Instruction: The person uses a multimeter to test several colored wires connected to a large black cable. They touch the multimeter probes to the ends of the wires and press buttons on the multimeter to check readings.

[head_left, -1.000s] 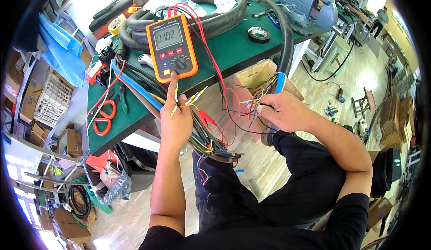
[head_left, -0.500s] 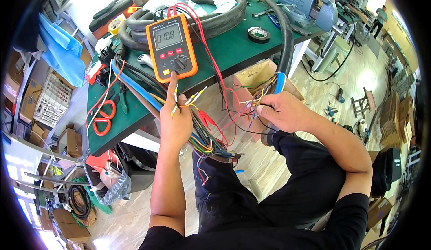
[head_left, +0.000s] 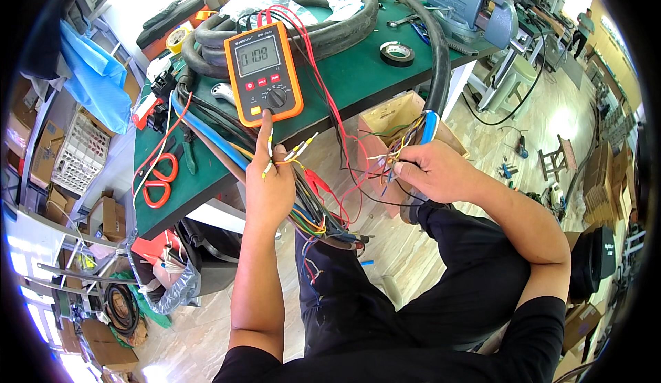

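Note:
My left hand holds thin wires with yellow-and-white tips, its index finger extended to the lower edge of an orange meter on the bench, by a yellow button. A red clip hangs beside that hand, among more wires. My right hand pinches a bundle of coloured wires where they leave a thick black cable; red and black leads run from the meter down toward this bundle. What exactly my right fingertips grip is partly hidden.
The green bench carries coiled cable, a vise, black tape and red-handled scissors. Below are a wooden box and a bin. A stool stands right; a person stands in the distance.
The meter's display reading changed between a second and half a second ago, and a small blue light on its front is now dark. My hands have not visibly moved.

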The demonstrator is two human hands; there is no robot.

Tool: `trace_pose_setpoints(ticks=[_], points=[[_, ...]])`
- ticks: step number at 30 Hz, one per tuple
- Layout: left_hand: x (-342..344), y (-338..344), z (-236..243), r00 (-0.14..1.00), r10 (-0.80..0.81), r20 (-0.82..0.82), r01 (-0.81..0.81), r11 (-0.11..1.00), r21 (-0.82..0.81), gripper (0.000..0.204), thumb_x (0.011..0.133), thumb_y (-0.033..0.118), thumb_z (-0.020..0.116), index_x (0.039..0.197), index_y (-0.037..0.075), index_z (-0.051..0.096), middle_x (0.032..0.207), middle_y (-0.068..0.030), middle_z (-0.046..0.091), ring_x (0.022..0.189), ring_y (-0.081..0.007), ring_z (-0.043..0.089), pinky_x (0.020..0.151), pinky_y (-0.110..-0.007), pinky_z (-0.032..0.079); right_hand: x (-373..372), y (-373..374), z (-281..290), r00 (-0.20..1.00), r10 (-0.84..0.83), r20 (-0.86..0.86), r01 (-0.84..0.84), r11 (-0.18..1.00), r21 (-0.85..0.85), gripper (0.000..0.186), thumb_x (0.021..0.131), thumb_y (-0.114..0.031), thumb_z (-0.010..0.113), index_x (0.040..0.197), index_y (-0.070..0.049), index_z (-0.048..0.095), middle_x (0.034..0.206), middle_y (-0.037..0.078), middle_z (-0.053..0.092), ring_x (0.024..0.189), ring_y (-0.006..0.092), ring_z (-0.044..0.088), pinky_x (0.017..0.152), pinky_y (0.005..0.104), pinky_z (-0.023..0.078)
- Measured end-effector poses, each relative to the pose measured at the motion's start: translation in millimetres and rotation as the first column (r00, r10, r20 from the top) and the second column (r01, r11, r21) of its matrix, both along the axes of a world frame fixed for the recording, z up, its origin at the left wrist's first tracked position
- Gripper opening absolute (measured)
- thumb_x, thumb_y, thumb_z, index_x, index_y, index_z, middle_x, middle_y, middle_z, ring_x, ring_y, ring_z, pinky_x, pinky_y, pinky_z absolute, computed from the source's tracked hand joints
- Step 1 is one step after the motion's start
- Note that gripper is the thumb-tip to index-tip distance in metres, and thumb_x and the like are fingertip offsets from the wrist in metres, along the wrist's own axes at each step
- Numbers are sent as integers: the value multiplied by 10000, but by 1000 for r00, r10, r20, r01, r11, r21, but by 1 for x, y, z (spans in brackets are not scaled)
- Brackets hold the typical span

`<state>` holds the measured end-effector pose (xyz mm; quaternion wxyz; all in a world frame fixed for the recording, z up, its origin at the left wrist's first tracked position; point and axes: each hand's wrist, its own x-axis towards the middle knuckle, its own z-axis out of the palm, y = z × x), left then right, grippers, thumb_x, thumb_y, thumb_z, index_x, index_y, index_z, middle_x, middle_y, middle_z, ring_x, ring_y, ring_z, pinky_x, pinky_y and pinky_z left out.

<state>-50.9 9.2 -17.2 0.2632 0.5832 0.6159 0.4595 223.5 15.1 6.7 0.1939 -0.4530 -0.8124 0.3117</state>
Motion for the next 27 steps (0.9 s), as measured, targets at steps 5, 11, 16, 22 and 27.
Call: trace_pose_setpoints(ticks=[5, 11, 16, 22, 27], points=[[0, -1, 1, 1000, -9, 5, 9, 1000, -11, 548, 991, 56, 424, 1512, 161, 290, 679, -104, 511, 617, -154, 461, 632, -254, 422, 0, 0, 1, 1000, -1, 2, 1, 1000, -6, 287, 934, -255, 546, 908, 14, 640, 697, 224, 583, 667, 393, 579, 618, 432, 446], [0, 0, -2, 999, -34, 2, 33, 999, 39, 557, 1000, 53, 375, 1533, 154, 249, 640, 9, 420, 562, -71, 406, 564, -246, 408, -1, -1, 3, 1000, -11, 9, 11, 1000, -10, 288, 935, -253, 542, 915, 16, 642, 702, 225, 587, 672, 391, 584, 620, 429, 449], [-1, 1, -3, 999, -28, 17, 28, 999, 25, 557, 988, 43, 427, 1515, 154, 283, 684, -78, 490, 618, -133, 445, 617, -241, 413, 0, 0, 2, 1000, -26, -4, 26, 999, -28, 291, 936, -252, 542, 918, 21, 642, 693, 219, 584, 656, 379, 576, 622, 419, 453], [-1, -1, -2, 999, -27, 20, 26, 999, 37, 560, 983, 31, 434, 1511, 156, 297, 690, -56, 478, 615, -117, 427, 608, -234, 410, -3, -4, 8, 998, -54, -35, 51, 994, -101, 295, 939, -248, 539, 907, 30, 631, 701, 219, 583, 652, 360, 575, 628, 415, 452], [3, -1, -1, 1000, -20, -4, 20, 998, 66, 542, 983, 46, 423, 1505, 149, 316, 648, -48, 462, 576, -109, 414, 571, -252, 407, 4, 0, -1, 1000, -17, -1, 17, 997, -69, 293, 941, -242, 533, 880, 29, 625, 689, 211, 580, 648, 348, 573, 621, 409, 446]])
